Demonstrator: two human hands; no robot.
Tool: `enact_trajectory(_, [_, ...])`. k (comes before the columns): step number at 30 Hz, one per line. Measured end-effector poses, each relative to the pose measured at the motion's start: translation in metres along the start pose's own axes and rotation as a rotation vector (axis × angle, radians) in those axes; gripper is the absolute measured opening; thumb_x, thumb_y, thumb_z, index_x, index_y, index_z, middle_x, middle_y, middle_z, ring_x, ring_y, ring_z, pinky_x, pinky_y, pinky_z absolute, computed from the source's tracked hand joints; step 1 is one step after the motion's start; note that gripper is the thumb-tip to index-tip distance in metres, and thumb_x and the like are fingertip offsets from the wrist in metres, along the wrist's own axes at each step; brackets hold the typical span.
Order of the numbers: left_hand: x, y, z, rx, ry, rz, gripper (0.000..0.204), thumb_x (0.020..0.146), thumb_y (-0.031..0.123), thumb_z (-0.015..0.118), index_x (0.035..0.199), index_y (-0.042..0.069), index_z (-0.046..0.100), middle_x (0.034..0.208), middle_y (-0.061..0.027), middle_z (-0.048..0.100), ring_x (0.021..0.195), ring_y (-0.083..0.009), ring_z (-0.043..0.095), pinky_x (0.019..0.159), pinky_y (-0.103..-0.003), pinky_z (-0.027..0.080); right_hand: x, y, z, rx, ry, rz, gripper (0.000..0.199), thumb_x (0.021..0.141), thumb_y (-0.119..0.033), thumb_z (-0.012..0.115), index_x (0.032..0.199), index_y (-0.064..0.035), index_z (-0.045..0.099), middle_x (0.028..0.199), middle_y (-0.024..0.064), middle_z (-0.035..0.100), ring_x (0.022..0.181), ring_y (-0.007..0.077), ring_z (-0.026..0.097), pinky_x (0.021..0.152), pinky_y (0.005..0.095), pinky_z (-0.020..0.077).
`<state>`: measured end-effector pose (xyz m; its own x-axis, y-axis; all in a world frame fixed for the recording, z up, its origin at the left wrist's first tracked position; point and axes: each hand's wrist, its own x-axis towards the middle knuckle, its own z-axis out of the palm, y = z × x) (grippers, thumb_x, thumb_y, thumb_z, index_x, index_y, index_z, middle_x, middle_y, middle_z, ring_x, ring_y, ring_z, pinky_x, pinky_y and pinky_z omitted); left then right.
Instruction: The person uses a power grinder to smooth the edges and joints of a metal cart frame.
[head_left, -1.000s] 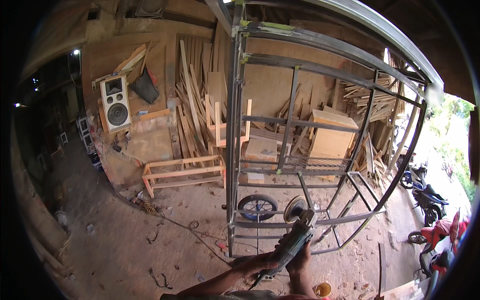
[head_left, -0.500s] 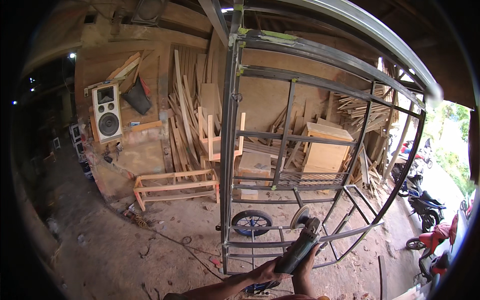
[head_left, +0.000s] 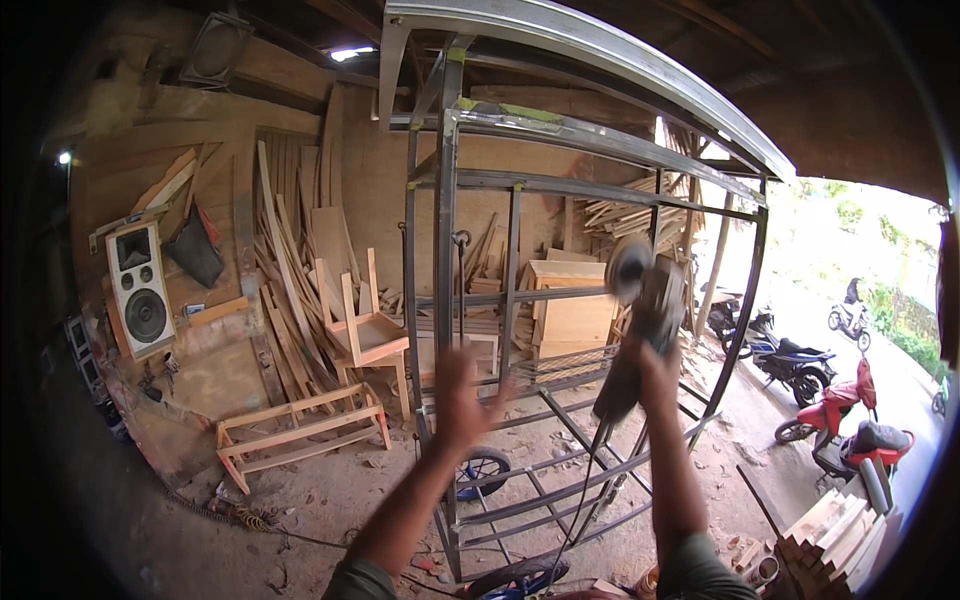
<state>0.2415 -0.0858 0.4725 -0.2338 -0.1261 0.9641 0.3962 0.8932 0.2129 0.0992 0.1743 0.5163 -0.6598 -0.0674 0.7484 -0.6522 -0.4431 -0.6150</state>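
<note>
Well, dirt floor (head_left: 150, 520), timber-stacked wkshp wall (head_left: 300, 190).

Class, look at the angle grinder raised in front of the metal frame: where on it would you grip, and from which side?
Grip the angle grinder on its long dark body, from below, as the right hand does. The disc sits at the top end and the cord hangs from the bottom. The left hand is open, off the tool.

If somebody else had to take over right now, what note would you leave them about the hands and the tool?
Right hand: raised, gripping the angle grinder, disc up, next to the metal frame; its cord hangs down.
Left hand: open, empty, fingers spread, raised in front of the frame, blurred.
Frame: upright on the dirt floor, wheels at its base.
Done: cannot tell from this view.
Left: the grinder's disc is not touching any bar.
</note>
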Motion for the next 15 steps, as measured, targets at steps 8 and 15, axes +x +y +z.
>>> enact_trajectory(8, [0.089,-0.104,0.004,-0.160,0.160,-0.294,0.079,0.084,0.049,0.078,0.132,-0.007,0.049,0.126,-0.0277,0.060,0.112,-0.0352,0.061,0.098,-0.044,0.046,0.215,-0.100,0.075,-0.440,-0.060,-0.373,0.049,0.074,-0.022,0.082,0.114,0.0011,0.064,0.094,0.0087,0.069,0.080,0.0172,0.066,0.072,0.0313,0.0538])
enact_trajectory(15, [0.079,-0.094,0.020,-0.610,0.032,-0.538,0.031,0.092,0.030,0.072,0.088,0.003,0.058,0.066,-0.0005,0.055,0.055,-0.0134,0.060,0.051,-0.030,0.047,0.262,-0.121,0.135,-0.585,-0.204,-0.465,0.055,0.070,-0.027,0.084,0.112,0.0023,0.065,0.097,0.0126,0.071,0.084,0.0205,0.068,0.080,0.0328,0.0538])
